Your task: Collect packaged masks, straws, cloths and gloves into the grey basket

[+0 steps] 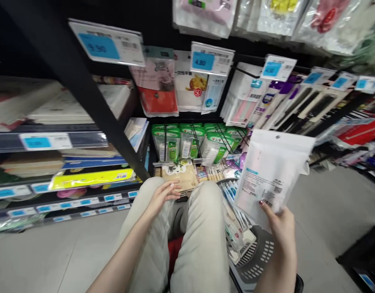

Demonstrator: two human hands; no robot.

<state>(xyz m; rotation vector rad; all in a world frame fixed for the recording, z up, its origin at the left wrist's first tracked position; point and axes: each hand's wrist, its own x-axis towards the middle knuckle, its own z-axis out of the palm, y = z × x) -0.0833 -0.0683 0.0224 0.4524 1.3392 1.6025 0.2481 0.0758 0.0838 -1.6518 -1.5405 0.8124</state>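
Observation:
Pinched at its lower edge, a white flat plastic pouch (pixel 267 171) with printed text and a barcode is in my right hand (pixel 280 226), thumb on the near face. What is inside the pouch I cannot make out. Below and left of it, a grey basket (pixel 260 252) holds several flat packets (pixel 236 228). My left hand (pixel 166 193) rests over my knee with its fingers stretched out and nothing in them. Just beyond those fingers lies a beige packet with a panda-like print (pixel 183 175) on the low shelf.
Ahead, hooks carry green-topped packs (pixel 190 142), a red pouch (pixel 158 87) and white packets (pixel 240 95), under price tags (pixel 212 58). A slanting black post (pixel 92 85) stands at left beside shelves of stacked goods (pixel 77 103). Grey floor (pixel 324 219) shows on the right.

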